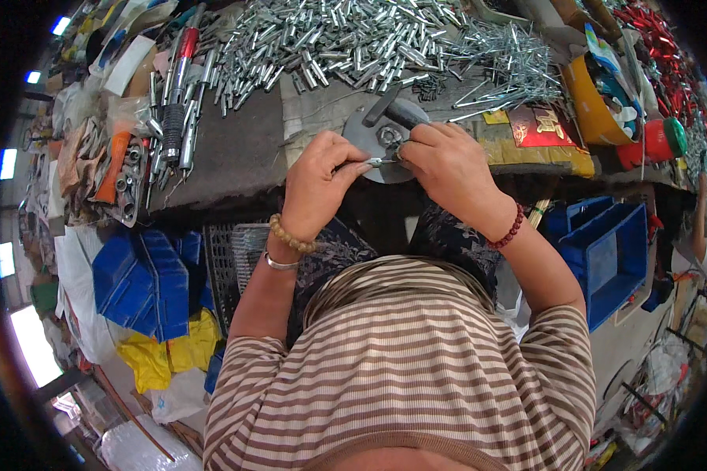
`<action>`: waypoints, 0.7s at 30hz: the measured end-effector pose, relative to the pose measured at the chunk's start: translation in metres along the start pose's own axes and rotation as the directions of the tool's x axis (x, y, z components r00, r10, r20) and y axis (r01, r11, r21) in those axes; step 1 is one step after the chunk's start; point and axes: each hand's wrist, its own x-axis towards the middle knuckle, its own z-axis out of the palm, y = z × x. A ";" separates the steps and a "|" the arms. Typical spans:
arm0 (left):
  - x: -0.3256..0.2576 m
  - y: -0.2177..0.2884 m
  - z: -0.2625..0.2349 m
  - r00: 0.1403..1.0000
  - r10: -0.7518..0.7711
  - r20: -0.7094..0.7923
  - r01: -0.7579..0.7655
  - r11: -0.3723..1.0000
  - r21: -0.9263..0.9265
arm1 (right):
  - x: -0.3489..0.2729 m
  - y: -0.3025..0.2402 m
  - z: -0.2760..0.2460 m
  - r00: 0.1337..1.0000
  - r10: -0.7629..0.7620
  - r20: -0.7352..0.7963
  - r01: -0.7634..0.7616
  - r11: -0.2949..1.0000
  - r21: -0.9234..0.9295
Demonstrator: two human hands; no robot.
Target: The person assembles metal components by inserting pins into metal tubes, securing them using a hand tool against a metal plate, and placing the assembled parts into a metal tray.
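My left hand [316, 182] and my right hand [446, 165] meet at the bench edge, both pinching a small silver metal part [382, 162] between the fingertips. They hold it just over a round grey metal plate [377, 135] that carries a hex nut and a dark lever handle [393, 110]. A big heap of shiny metal sleeves and bolts [346, 39] lies on the bench beyond the plate. Thin metal rods [511, 67] are piled to the right of the heap.
Hand tools and sockets [173, 118] lie at the bench's left. A yellow bowl [593, 102], a red packet [543, 125] and a red-green object [656, 140] sit right. Blue bins [609, 251] stand at lower right, more blue bins [145, 279] and a yellow bag [169, 353] at lower left.
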 end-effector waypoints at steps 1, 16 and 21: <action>0.000 0.000 0.000 1.000 -0.018 0.017 0.018 1.000 -0.019 | 0.000 0.001 0.003 1.000 0.009 -0.007 -0.009 1.000 0.024; -0.002 0.003 -0.001 1.000 0.001 0.024 -0.002 1.000 0.018 | 0.010 0.062 -0.009 0.930 0.315 -0.191 -0.344 0.928 -0.146; -0.004 0.005 -0.001 0.999 -0.032 0.011 0.033 0.999 -0.012 | 0.022 0.080 -0.003 0.979 0.177 -0.101 -0.197 0.949 -0.246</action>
